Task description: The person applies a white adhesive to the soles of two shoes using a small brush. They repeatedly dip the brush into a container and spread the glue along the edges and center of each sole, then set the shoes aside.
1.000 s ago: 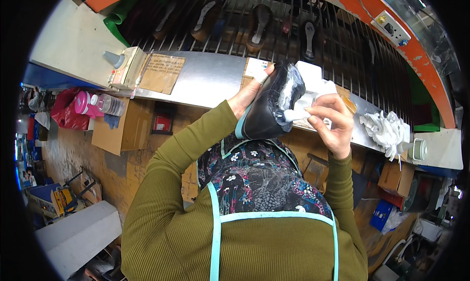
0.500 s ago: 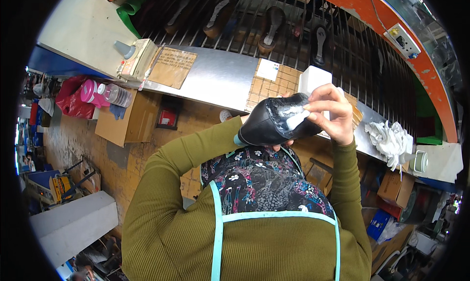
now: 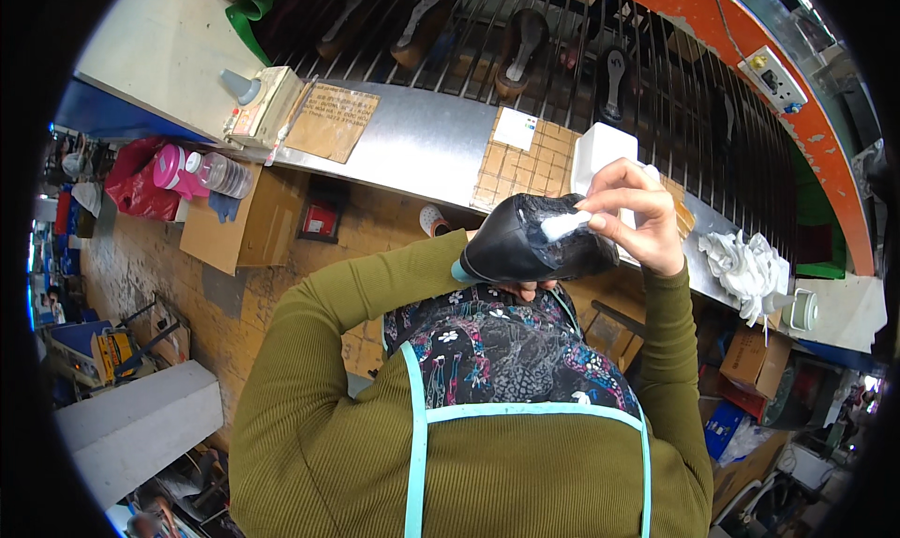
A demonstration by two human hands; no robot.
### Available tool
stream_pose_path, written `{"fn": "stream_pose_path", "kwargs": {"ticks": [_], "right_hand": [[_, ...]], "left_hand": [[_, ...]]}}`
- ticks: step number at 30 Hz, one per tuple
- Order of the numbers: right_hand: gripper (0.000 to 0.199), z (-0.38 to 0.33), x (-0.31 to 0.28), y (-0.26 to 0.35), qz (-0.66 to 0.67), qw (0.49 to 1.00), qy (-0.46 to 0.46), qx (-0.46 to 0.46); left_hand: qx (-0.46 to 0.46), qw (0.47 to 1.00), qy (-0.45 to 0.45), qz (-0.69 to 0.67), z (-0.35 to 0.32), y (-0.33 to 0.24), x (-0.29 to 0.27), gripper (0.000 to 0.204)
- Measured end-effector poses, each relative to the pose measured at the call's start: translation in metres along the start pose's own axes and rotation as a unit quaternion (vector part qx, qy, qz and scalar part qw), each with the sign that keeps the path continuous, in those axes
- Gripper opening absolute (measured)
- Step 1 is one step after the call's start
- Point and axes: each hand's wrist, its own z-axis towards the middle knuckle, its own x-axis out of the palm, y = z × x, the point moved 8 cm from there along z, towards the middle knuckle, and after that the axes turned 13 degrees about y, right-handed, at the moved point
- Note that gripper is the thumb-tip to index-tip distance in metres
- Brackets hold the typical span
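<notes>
A black shoe upper (image 3: 497, 243) stretched on a teal last (image 3: 459, 272) is held in front of my apron, underside up. My left hand (image 3: 527, 290) is wrapped round it from beneath; only some fingertips show below its edge. Pinched between the thumb and fingers of my right hand (image 3: 642, 215) is a small white-tipped brush (image 3: 565, 225), its tip on the shoe's underside. Wet whitish smears cover that part. Most of the brush's handle is hidden by my fingers. A white container (image 3: 600, 154) stands just behind my right hand.
Behind the metal ledge (image 3: 422, 135), several shoes lie on a rack of metal bars (image 3: 473, 41). On the ledge are cardboard pieces (image 3: 333, 123) and a crumpled white cloth (image 3: 745, 271). A cardboard box (image 3: 248, 224) stands at the left; a bottle (image 3: 225, 175) is near it.
The brush tip has shifted slightly left and up across the shoe's underside. The shoe has tilted a little, and more of my left fingertips show beneath it.
</notes>
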Motion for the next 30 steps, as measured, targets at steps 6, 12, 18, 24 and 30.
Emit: {"fn": "stream_pose_path", "kwargs": {"ticks": [6,12,18,24,30], "right_hand": [[0.017,0.001,0.005,0.0,-0.007,1.0,0.025,-0.004],[0.016,0.01,0.008,-0.004,0.015,0.998,0.064,-0.015],[0.017,0.019,0.009,-0.013,0.028,0.995,0.099,-0.022],[0.017,0.033,0.004,-0.023,0.042,0.993,0.107,-0.01],[0.017,0.036,0.004,-0.02,0.028,0.993,0.116,-0.025]], "left_hand": [[0.014,1.0,-0.022,0.015,-0.006,0.009,-0.005,0.04],[-0.117,0.96,0.157,-0.199,0.017,0.035,-0.016,0.054],[-0.114,0.967,0.15,-0.169,0.016,0.043,-0.034,0.06],[-0.101,0.982,0.108,-0.12,0.005,0.039,-0.02,0.063],[-0.103,0.982,0.102,-0.117,0.019,0.043,-0.019,0.065]]}}
